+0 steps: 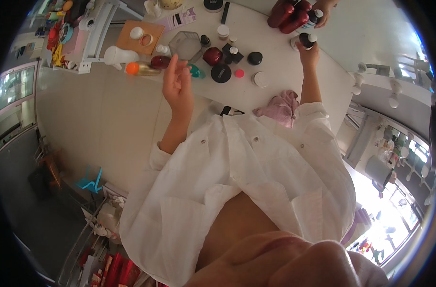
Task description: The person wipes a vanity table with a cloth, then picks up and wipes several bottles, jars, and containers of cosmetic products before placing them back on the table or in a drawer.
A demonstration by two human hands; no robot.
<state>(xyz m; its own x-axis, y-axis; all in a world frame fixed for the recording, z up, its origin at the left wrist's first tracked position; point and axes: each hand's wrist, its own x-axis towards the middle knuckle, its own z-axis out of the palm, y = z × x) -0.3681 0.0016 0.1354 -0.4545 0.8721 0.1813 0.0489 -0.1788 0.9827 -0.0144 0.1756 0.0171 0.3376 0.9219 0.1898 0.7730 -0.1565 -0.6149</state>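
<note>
My right hand point(308, 55) grips a small dark bottle with a white cap point(306, 40) at the far right part of the white table point(286, 70), beside the mirror. My left hand point(179, 80) is raised at the table's near left edge, fingers loosely bent and apart, with nothing seen in it. Close to it are a dark red bottle point(159, 62) and a teal bottle point(195, 71). Between my hands stand a round red container point(213, 56), a black round lid point(221, 73), a pink cap point(239, 73), a white round lid point(260, 79) and a black jar point(255, 58).
A mirror point(347, 39) reflects a hand and bottle. Dark red bottles point(284, 18) stand before it. A translucent tray point(185, 45), wooden board point(126, 37), white bottle point(120, 56) and orange-capped bottle point(142, 69) lie leftward. A pink cloth point(280, 107) rests at the near edge.
</note>
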